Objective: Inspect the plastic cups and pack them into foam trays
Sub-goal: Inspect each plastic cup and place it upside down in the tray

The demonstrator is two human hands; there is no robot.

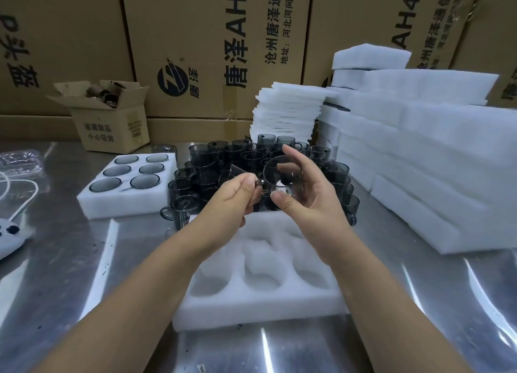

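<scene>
I hold one smoky transparent cup (282,173) up over the table, tilted so its mouth faces me. My left hand (232,199) pinches its handle, and my right hand (310,193) cradles its body from the right. Behind the hands stands a crowd of several dark cups (212,168). Below my forearms lies a white foam tray (260,297) whose visible round pockets hold nothing. A second foam tray (126,199) at the left has a cup in every pocket.
Stacks of white foam trays (419,154) fill the right side, with a pile of thin foam sheets (288,112) behind the cups. A small open carton (112,126) stands at the back left before large cardboard boxes (212,50). A white cable and device (11,232) lie at the left edge.
</scene>
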